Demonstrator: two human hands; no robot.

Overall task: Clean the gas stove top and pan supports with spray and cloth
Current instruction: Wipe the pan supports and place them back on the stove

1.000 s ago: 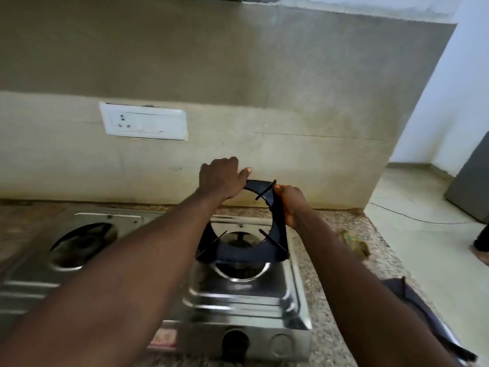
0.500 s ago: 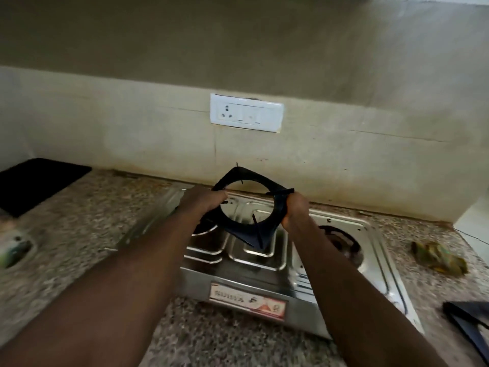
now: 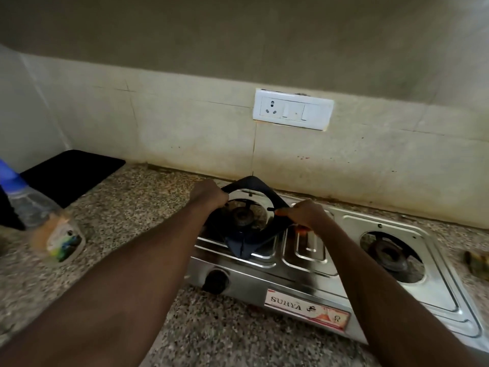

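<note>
Two grips share the black pan support (image 3: pixel 243 247), the left hand (image 3: pixel 209 195) and right hand (image 3: pixel 304 215) each curled round an opposite edge, holding it tilted over the left burner (image 3: pixel 242 217) of the stove (image 3: pixel 313 251) on the counter (image 3: pixel 148 207), probably to steer its legs squarely into place.

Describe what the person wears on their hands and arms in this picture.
Nothing is worn. The left hand and right hand are bare: no gloves, rings, watch or bands show. The left forearm and right forearm are bare too, no sleeve in view.
</note>
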